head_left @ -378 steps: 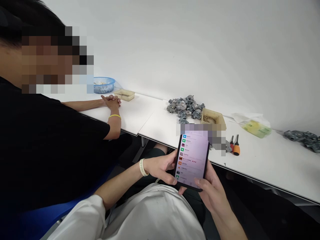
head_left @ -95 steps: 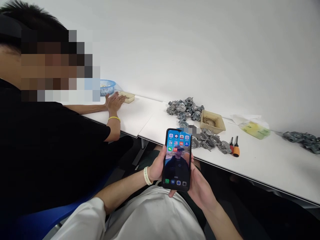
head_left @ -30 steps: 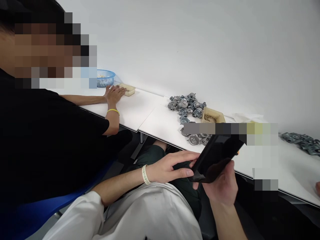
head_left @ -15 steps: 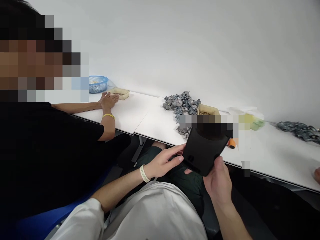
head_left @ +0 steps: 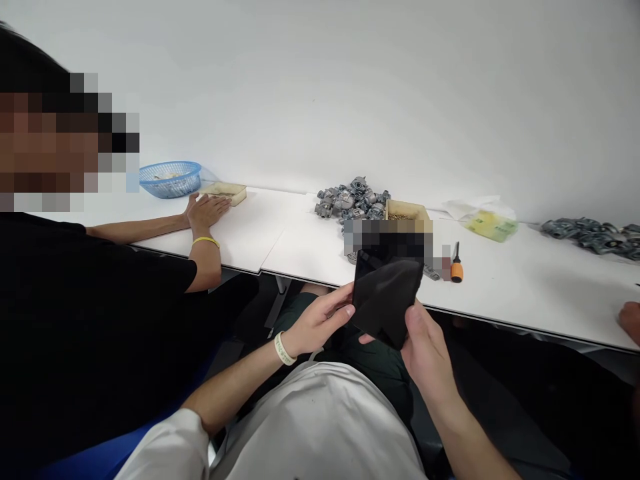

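A black, glossy flat device that looks like a tablet (head_left: 387,303) is held up over my lap, in front of the table edge. My left hand (head_left: 320,323) grips its left edge, thumb in front and fingers partly behind. At the lower right corner my right hand (head_left: 427,350) holds it, with the thumb on the front and the other fingers mostly hidden behind. Its face is dark, and blurred squares cover the area at its top. Beyond it on the table lie a heap of grey metal parts (head_left: 353,200) and a cream bin (head_left: 407,210) of small brass-coloured pieces.
An orange-handled screwdriver (head_left: 457,267) stands on the white table (head_left: 525,287), near a yellow-green packet (head_left: 493,227). More metal parts (head_left: 595,237) lie far right. At left, a co-worker's hands (head_left: 207,210) rest near a shallow tray (head_left: 235,193) and blue basket (head_left: 173,180).
The view has shifted slightly, and the device has tilted, coming a little left in the picture. Now the orange-handled screwdriver shows whole. Both my hands keep their hold.
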Demonstrator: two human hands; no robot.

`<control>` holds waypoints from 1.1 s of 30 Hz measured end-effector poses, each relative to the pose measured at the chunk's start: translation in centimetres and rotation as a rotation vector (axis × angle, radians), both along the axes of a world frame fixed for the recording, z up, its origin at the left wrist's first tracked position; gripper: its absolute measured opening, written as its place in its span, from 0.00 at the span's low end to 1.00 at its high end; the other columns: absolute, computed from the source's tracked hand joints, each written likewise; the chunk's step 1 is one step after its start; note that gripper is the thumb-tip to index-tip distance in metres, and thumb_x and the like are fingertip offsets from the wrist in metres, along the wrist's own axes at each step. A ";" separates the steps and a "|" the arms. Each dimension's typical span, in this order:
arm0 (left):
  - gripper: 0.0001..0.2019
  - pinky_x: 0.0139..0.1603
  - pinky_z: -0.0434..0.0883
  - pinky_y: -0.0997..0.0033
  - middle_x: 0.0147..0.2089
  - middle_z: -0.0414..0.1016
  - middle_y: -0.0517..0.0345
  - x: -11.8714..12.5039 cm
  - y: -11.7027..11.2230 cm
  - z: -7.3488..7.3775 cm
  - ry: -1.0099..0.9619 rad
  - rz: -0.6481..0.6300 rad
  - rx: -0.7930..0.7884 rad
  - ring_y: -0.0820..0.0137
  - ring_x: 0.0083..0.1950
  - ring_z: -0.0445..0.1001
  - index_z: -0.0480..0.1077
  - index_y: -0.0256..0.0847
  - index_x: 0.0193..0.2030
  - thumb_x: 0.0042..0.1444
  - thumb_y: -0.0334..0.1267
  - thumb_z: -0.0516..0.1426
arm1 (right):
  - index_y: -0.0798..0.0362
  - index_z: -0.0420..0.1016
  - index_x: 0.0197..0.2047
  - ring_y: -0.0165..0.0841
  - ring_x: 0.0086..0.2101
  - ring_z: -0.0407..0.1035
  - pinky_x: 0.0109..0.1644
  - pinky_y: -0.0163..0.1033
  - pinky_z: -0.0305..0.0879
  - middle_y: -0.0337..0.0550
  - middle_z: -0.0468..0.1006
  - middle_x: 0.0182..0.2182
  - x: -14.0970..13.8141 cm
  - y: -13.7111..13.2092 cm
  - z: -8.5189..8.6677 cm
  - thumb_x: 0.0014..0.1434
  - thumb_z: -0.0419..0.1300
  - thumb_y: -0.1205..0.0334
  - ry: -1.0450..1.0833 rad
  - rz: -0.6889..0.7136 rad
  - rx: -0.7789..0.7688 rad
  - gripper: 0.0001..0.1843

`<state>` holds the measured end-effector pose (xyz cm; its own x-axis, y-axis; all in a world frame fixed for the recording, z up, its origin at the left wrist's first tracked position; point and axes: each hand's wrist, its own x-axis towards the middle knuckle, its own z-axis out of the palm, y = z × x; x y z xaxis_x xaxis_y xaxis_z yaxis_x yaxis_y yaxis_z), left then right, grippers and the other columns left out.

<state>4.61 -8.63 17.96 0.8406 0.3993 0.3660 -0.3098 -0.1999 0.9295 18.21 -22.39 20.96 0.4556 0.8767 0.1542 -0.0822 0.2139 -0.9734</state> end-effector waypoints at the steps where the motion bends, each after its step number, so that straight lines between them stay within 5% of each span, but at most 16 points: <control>1: 0.25 0.65 0.68 0.63 0.66 0.70 0.48 0.0 0.0 -0.1 0.005 0.003 -0.003 0.62 0.65 0.70 0.60 0.43 0.70 0.68 0.41 0.52 | 0.49 0.75 0.57 0.49 0.41 0.78 0.44 0.52 0.74 0.48 0.83 0.35 0.1 0.0 0.0 0.67 0.52 0.41 -0.030 -0.009 -0.004 0.26; 19: 0.25 0.61 0.70 0.61 0.59 0.75 0.47 0.3 -0.1 -0.4 0.052 0.008 -0.028 0.62 0.58 0.74 0.63 0.42 0.68 0.66 0.42 0.55 | 0.51 0.75 0.56 0.40 0.22 0.73 0.30 0.44 0.70 0.40 0.77 0.19 0.5 -0.2 0.7 0.68 0.50 0.39 -0.113 -0.025 -0.068 0.28; 27: 0.27 0.66 0.67 0.59 0.61 0.73 0.47 0.6 -0.6 -0.6 0.141 -0.068 -0.013 0.61 0.62 0.71 0.58 0.41 0.71 0.67 0.44 0.53 | 0.51 0.73 0.35 0.31 0.15 0.64 0.19 0.36 0.60 0.34 0.68 0.17 0.9 -0.7 1.8 0.68 0.51 0.41 -0.277 -0.134 -0.161 0.23; 33: 0.27 0.68 0.65 0.58 0.67 0.67 0.49 0.8 -0.6 -1.2 0.168 -0.094 -0.022 0.60 0.65 0.69 0.58 0.45 0.71 0.67 0.42 0.54 | 0.51 0.64 0.27 0.29 0.23 0.60 0.27 0.35 0.58 0.35 0.64 0.20 1.7 -0.7 1.9 0.70 0.49 0.48 -0.565 -0.195 -0.069 0.23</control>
<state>5.40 -9.27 16.80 0.9232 0.3224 0.2093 -0.1662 -0.1560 0.9737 19.89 -23.06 22.82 0.4731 0.8017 0.3653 0.4864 0.1081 -0.8670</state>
